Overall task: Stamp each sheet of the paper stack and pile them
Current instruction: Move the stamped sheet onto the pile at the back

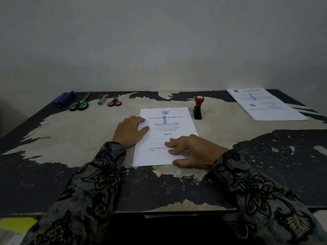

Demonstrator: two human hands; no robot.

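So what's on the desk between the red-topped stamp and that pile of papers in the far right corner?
Nothing: in the head view only bare, worn tabletop lies between the stamp and the corner pile.

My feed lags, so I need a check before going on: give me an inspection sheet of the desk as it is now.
Surface: desk, dark top badly worn to pale patches.
Job's things: paper stack at centre, top sheet bearing a blue stamp mark; stamp upright beside it; stamped pile at far right.
Clutter: green scissors, red scissors, stapler, blue case along the far left.
Hands: left hand and right hand flat on the stack.
Cables: nothing seen.
Surroundings: bare wall.
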